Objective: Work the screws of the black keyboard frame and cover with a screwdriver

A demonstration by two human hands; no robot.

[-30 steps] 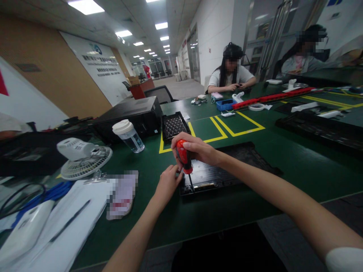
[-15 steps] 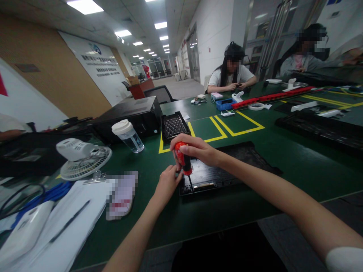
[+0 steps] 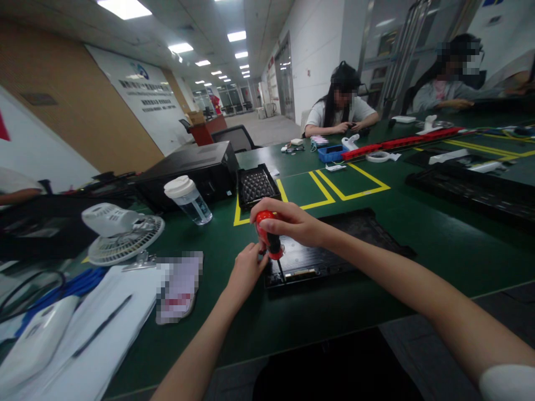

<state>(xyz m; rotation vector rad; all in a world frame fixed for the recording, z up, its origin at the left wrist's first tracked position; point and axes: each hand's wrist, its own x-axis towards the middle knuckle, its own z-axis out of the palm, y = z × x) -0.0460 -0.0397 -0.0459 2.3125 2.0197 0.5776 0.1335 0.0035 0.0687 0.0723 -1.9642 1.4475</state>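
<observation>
Red-black screwdriver point(image 3: 274, 244) leans slightly, right hand point(image 3: 290, 221) wrapped round its handle, tip at near-left corner of black panel point(image 3: 307, 256). Left hand point(image 3: 248, 267) by that corner; can't tell if pinching. Off-axis push could skid tip, jabbing fingers.

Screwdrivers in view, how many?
1: the red-and-black screwdriver, in the right hand, shaft pointing down at the near-left corner of the black panel. Others could be hidden.

the red-and-black screwdriver point(image 3: 274, 243) now leans slightly further left than before.
</observation>
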